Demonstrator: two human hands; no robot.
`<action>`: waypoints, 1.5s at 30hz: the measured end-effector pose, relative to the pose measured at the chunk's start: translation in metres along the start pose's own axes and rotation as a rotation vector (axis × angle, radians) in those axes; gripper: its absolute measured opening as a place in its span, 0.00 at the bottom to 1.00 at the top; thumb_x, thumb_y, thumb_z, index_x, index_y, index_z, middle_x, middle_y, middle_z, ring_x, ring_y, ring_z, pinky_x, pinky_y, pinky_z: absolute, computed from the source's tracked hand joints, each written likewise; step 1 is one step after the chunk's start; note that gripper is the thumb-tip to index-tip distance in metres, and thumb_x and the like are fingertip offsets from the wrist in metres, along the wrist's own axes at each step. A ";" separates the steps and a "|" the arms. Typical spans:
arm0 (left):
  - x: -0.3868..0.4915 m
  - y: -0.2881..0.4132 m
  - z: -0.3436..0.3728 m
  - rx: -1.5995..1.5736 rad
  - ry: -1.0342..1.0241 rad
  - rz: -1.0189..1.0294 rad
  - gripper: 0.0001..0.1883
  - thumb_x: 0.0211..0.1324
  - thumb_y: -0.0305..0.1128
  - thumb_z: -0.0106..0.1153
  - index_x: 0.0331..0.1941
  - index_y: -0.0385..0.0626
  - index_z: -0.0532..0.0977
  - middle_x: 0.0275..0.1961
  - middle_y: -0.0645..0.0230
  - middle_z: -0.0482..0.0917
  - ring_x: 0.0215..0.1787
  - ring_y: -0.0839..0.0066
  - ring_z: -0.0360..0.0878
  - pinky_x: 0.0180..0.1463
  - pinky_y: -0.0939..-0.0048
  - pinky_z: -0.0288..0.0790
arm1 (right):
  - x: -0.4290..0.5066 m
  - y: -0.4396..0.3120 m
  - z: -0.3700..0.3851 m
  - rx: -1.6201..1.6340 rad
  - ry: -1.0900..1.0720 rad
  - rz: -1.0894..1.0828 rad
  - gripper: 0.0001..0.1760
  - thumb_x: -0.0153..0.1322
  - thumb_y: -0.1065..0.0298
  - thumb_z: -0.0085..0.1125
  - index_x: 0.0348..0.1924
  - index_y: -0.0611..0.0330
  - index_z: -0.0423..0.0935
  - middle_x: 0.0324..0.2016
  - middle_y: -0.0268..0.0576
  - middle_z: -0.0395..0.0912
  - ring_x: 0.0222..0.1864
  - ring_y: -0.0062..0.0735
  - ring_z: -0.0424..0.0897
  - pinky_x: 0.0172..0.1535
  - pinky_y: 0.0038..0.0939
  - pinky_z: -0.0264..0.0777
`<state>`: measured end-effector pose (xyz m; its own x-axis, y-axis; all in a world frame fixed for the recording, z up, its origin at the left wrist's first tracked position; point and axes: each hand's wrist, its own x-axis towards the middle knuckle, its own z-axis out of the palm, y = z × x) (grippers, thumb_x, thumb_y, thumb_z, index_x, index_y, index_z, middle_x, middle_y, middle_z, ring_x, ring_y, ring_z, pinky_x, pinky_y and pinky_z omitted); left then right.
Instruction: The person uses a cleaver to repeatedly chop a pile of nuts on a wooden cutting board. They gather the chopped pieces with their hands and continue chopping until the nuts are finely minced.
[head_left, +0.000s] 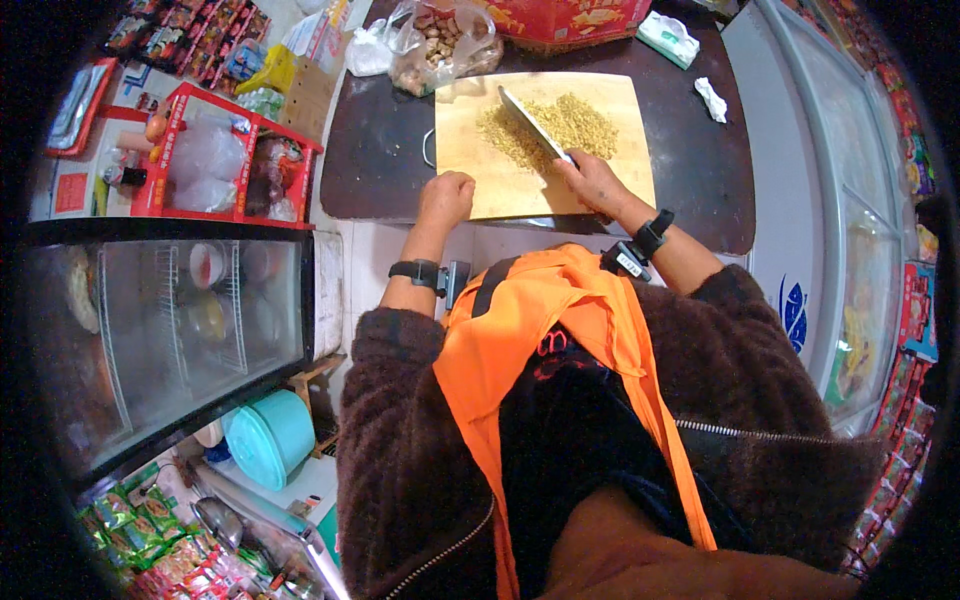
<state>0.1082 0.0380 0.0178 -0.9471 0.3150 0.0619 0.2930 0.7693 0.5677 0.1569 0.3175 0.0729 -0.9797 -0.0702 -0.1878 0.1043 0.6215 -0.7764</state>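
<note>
A wooden cutting board (517, 199) lies on a dark table, with finely chopped yellowish food (585, 127) spread over its upper middle. My right hand (592, 180) grips the handle of a kitchen knife (529, 120), whose blade slants up and left across the chopped food. At the board's lower left edge rests my left hand (448, 196), fingers curled in and nothing visible in them; its palm side is hidden. A metal handle (429, 148) sticks out at the board's left side.
Behind the board stand an open plastic bag of brownish pieces (442, 52), a white plastic bag (369, 51) and a red box (562, 22). A tissue pack (669, 39) and a crumpled tissue (710, 100) lie at the right. A glass-doored fridge (202, 322) flanks the left, a freezer (795, 150) the right.
</note>
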 end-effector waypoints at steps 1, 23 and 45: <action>0.000 0.000 0.000 -0.002 -0.001 0.002 0.13 0.58 0.40 0.57 0.36 0.45 0.84 0.39 0.54 0.85 0.42 0.53 0.84 0.47 0.58 0.77 | 0.000 0.000 0.000 0.076 -0.014 0.006 0.25 0.77 0.51 0.49 0.52 0.67 0.73 0.21 0.44 0.76 0.18 0.32 0.77 0.24 0.33 0.72; -0.002 0.003 -0.001 -0.013 0.017 0.008 0.13 0.58 0.39 0.56 0.35 0.44 0.84 0.38 0.53 0.84 0.42 0.52 0.83 0.48 0.56 0.76 | -0.007 0.007 -0.013 0.268 0.026 0.110 0.25 0.76 0.49 0.49 0.47 0.68 0.74 0.22 0.44 0.76 0.19 0.32 0.77 0.25 0.35 0.72; -0.002 0.000 0.004 -0.021 0.030 -0.021 0.14 0.58 0.40 0.57 0.36 0.43 0.84 0.39 0.53 0.84 0.42 0.52 0.83 0.47 0.57 0.76 | -0.001 0.018 -0.022 0.184 0.005 0.148 0.25 0.77 0.48 0.47 0.48 0.65 0.73 0.22 0.41 0.73 0.16 0.28 0.74 0.20 0.31 0.69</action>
<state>0.1109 0.0389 0.0146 -0.9565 0.2819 0.0747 0.2708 0.7636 0.5861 0.1562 0.3460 0.0729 -0.9521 0.0149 -0.3053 0.2758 0.4722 -0.8372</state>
